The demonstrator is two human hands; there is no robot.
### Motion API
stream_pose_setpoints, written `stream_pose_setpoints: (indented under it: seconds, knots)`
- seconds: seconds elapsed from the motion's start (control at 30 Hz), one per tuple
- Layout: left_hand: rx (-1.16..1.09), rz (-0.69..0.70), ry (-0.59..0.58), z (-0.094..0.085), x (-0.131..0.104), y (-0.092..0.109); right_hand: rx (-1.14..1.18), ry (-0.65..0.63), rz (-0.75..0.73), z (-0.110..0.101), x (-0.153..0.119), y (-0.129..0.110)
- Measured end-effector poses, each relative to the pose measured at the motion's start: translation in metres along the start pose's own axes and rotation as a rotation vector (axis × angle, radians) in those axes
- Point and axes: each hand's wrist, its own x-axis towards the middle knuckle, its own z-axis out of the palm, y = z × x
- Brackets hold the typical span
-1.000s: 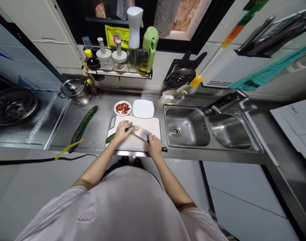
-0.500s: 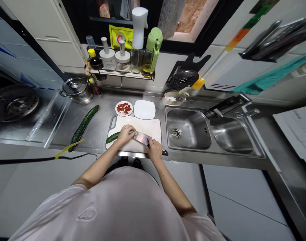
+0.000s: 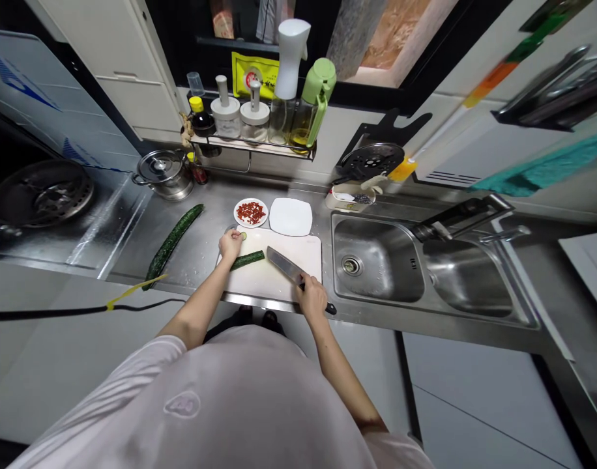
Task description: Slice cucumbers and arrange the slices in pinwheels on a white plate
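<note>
My right hand [image 3: 313,297] grips the black handle of a broad knife [image 3: 285,265], its blade resting over the white cutting board [image 3: 279,286]. A dark green cucumber piece [image 3: 248,260] lies on the board, left of the blade tip and apart from it. At the board's upper left, my left hand [image 3: 231,245] pinches a small pale green cucumber slice [image 3: 243,236]. Behind the board are a plate of chopped red pieces [image 3: 250,212] and a bare white square plate [image 3: 291,217]. A whole cucumber [image 3: 174,247] lies on the counter to the left.
A double sink [image 3: 379,257] is on the right. At the back left stands a lidded steel pot [image 3: 164,174]. Bottles and jars stand on a wall shelf [image 3: 254,145]. A wok [image 3: 42,194] sits at far left. A black-handled tool [image 3: 330,308] pokes out at the board's lower right.
My left hand has left the cucumber piece and moved up and left with the slice. The knife has come away from the cucumber's cut end. The camera view has shifted slightly.
</note>
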Motion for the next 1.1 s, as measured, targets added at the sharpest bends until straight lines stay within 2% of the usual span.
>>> stream_pose_setpoints:
  seconds: [0.33, 0.6, 0.73, 0.93, 1.1]
  knots:
    - [0.259, 0.092, 0.015, 0.007, 0.022, -0.003, 0.017, -0.029, 0.017, 0.001, 0.0, 0.004]
    - [0.378, 0.193, 0.016, 0.01, 0.023, -0.003, 0.017, -0.047, 0.036, 0.002, -0.002, 0.006]
    - [0.423, 0.202, 0.026, 0.01, 0.022, -0.003, 0.026, -0.058, 0.039, 0.001, -0.003, 0.005]
    - [0.411, 0.174, 0.009, 0.008, 0.02, 0.0, 0.034, -0.079, 0.056, -0.002, -0.003, 0.004]
    - [0.239, 0.137, 0.05, 0.004, 0.014, 0.002, 0.049, -0.085, 0.057, -0.005, -0.002, 0.0]
